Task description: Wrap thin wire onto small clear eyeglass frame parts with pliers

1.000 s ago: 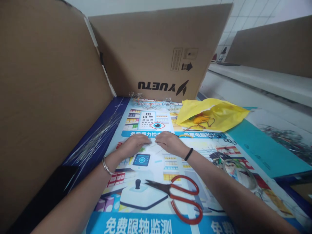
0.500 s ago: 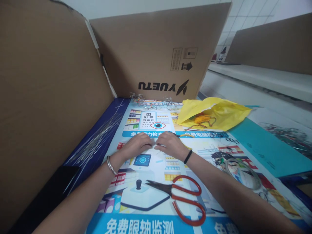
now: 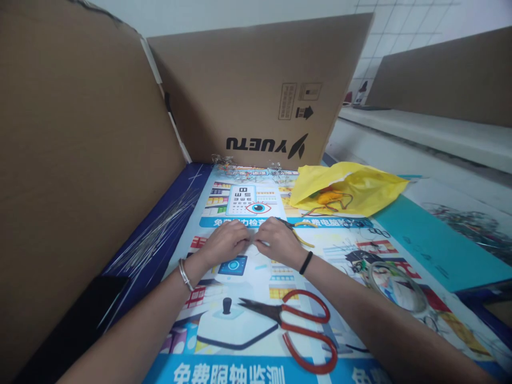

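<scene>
My left hand point(image 3: 227, 242) and my right hand point(image 3: 277, 242) meet almost fingertip to fingertip above the printed sheet point(image 3: 256, 272). Both are closed in a pinch; whatever lies between the fingers is too small to make out. Just beyond my right hand lie pliers with yellow handles point(image 3: 304, 238), partly hidden by it. Nearer to me, red-handled scissors point(image 3: 284, 312) rest on the sheet, their blades slightly apart and pointing left.
Thin wires point(image 3: 154, 234) lie along the left edge. A yellow bag point(image 3: 360, 186) with orange cord stands back right, beside a coil of wire point(image 3: 396, 285) and a turquoise sheet point(image 3: 436, 245). Cardboard panels point(image 3: 248, 85) wall off the back and left.
The camera view has shifted slightly. My hands stay close together in a pinch, the right one a little further left, and more of the pliers shows. Other things lie as before.
</scene>
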